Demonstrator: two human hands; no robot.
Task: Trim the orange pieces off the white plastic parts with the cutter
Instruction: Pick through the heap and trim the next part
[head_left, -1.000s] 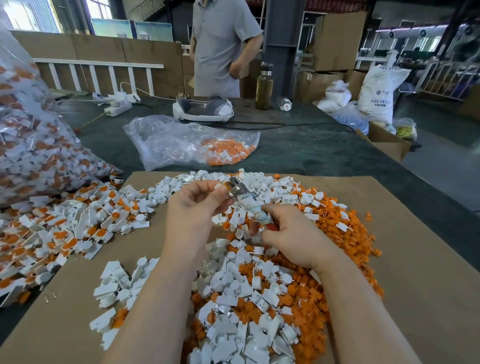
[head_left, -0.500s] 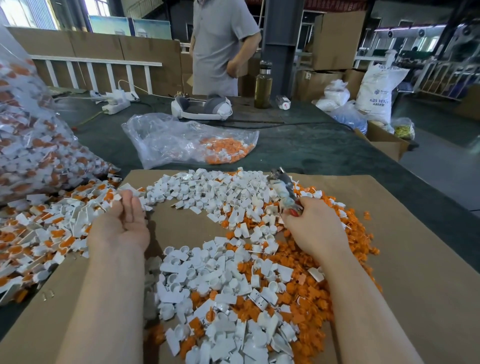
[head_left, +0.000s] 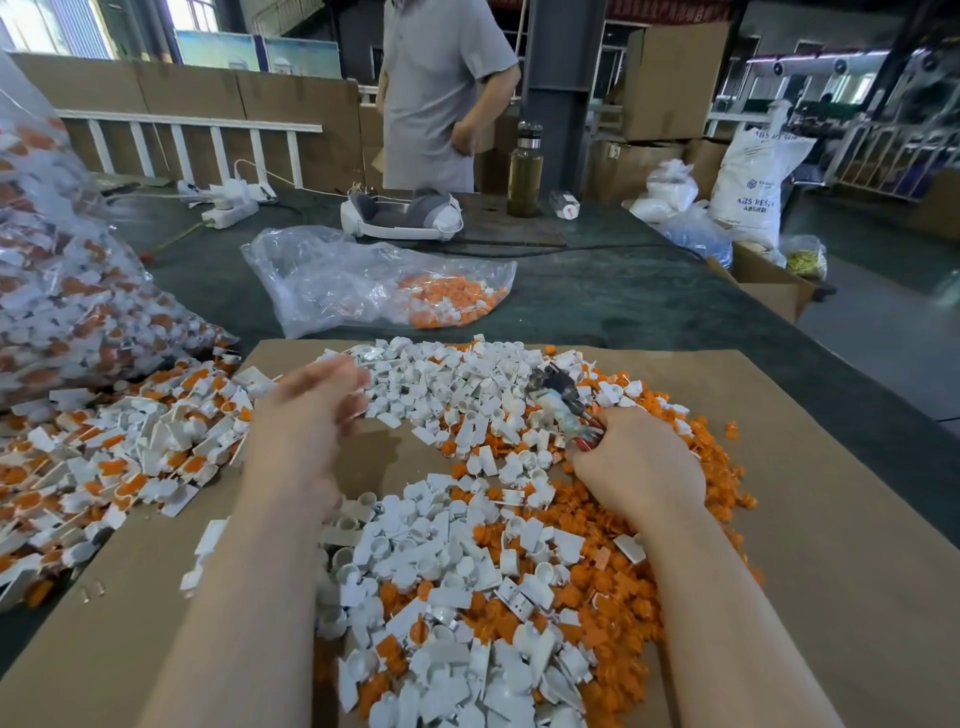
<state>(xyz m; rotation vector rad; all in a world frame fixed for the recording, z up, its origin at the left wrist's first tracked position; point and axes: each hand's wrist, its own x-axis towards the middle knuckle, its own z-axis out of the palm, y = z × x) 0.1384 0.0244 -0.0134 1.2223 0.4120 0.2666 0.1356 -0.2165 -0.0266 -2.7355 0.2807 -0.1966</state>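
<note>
Nearest the person, at six o'clock on the brown cardboard sheet (head_left: 831, 519), lies a mixed heap of trimmed white parts (head_left: 467, 597) and loose orange pieces (head_left: 613, 603). That heap is the finished work: whites without orange, orange offcuts apart from them. It curves in a ring round a bare patch of cardboard between the two hands.

At three o'clock the right hand (head_left: 636, 467) rests on the orange offcuts, its grip curled round the handles of the cutter (head_left: 561, 402), whose nose points up toward twelve o'clock with nothing visibly between the blades. At nine o'clock of the bare patch the left hand (head_left: 306, 415) hangs blurred over the cardboard, fingers loosely spread; its grip looks wide and I can see no part in it.

Farther out, at nine to ten o'clock, an untrimmed pile (head_left: 119, 452) of white parts with orange still attached spills from a large clear sack (head_left: 62, 291) that looks packed with more. That is what remains, and it appears far greater than the finished heap, so I judge the task well short of halfway.

At twelve o'clock on the dark desk (head_left: 597, 301) lies a smaller clear bag (head_left: 363, 280) holding orange offcuts. Beyond it are a headset (head_left: 400, 215), a bottle (head_left: 524, 171) and a standing person (head_left: 441, 88).
</note>
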